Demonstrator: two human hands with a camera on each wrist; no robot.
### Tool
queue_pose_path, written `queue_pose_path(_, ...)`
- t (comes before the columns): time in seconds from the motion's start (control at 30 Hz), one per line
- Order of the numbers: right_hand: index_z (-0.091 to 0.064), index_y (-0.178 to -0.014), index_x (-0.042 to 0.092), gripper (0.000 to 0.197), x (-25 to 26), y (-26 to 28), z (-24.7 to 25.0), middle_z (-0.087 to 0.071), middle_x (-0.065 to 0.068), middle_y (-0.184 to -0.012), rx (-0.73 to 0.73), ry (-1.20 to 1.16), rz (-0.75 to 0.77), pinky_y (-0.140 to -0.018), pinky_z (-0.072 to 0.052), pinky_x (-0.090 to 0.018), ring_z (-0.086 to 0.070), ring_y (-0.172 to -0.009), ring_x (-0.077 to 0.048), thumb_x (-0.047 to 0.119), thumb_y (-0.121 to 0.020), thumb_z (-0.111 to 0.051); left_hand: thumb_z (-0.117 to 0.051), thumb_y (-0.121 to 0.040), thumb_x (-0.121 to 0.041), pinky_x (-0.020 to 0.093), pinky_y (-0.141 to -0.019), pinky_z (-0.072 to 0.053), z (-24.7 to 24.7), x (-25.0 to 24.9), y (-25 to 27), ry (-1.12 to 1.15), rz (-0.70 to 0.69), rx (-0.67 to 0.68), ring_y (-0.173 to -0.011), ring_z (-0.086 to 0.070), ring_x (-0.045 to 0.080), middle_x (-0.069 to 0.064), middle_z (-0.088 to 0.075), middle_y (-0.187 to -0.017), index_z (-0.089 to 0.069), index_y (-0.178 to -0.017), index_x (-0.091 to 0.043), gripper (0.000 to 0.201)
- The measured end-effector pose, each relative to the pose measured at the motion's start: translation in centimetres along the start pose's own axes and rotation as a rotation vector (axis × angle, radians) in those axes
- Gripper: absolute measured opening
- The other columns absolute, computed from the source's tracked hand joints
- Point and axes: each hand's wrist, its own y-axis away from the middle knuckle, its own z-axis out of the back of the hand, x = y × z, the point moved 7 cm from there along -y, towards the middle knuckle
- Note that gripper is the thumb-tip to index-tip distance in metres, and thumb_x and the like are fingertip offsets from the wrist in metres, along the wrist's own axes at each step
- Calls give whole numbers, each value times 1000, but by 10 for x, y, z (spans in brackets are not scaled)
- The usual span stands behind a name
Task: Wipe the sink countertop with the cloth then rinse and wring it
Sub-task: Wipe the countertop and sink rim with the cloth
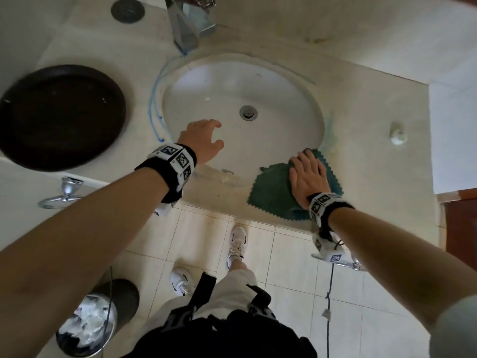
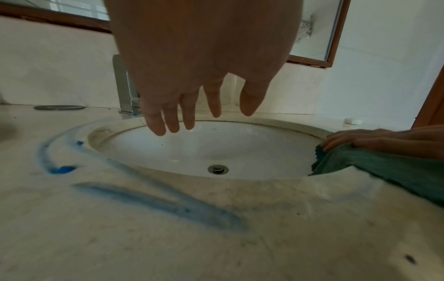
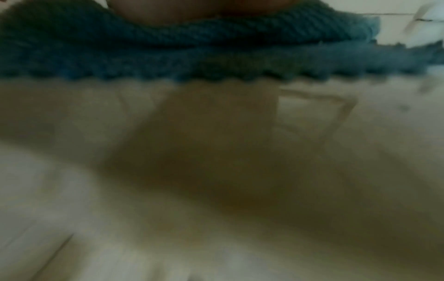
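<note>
the teal cloth (image 1: 273, 192), lower right of the head view on the countertop (image 1: 374, 164) beside the sink basin (image 1: 232, 81), looks soft, light and limp under the flat-fingered right hand (image 1: 307, 177), best bunched mid-fabric for wringing, while the left hand (image 1: 204, 140) hovers relaxed and empty

I am seeing a dark round tray (image 1: 60, 116) sitting at the left, with a small dark disc (image 1: 127, 10) lying behind it near the chrome faucet (image 1: 188, 24). A small white object (image 1: 398, 134) is sitting far right. A metal bin (image 1: 96, 320) holding white scraps is standing on the tiled floor (image 1: 289, 264).
</note>
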Motion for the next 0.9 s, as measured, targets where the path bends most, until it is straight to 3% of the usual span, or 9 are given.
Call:
queue_pose_path(0.17,-37,-142,17,51,26,9,-1,-26,-7,-156,5,-24,-80,-121,-5,-44,-9,-148,-27,39,-101,-14,-51,-91,-36,48,-111,-31,10,22,2,32,34,-23,-138,-32,28,4,-39,-149,-40,-139,-24,51)
queue_pose_path(0.27,-36,-141,16,51,62,22,-4,-27,-9,-154,17,-42,-100,-121,-7,-46,-12,-147,-29,40,-101,-15,-51,-92,-35,48,-111,-31,23,39,11,46,20,-38,-138,-32,28,5,-39,-150,-40,-140,-23,51)
queue_pose_path(0.37,-27,-147,15,56,115,33,-10,-20,-10,-159,29,-51,-70,-121,-6,-45,-10,-148,-29,42,-101,-12,-53,-92,-33,47,-110,-31,41,61,23,57,15,-72,-136,-34,28,5,-41,-148,-41,-139,-22,50)
queue_pose_path(0.53,0,-154,9,64,210,33,-10,2,-8,-162,11,-49,118,-121,-2,-40,2,-150,-25,42,-100,-8,-55,-91,-31,42,-111,-30,71,109,37,76,-3,-118,-135,-35,28,7,-45,-144,-44,-137,-19,48)
queue_pose_path(0.7,1,-154,8,62,270,12,-3,4,-9,-162,39,26,304,-122,-5,-39,5,-150,-26,39,-101,-12,-54,-91,-31,45,-113,-29,94,150,43,86,16,-136,-138,-30,29,7,-42,-146,-41,-139,-18,51)
queue_pose_path(0.9,5,-154,13,60,308,-29,7,8,-3,-162,109,83,480,-122,-5,-38,7,-150,-20,40,-101,-9,-53,-91,-31,46,-111,-32,115,172,29,95,5,-182,-135,-33,29,8,-44,-142,-43,-137,-16,49)
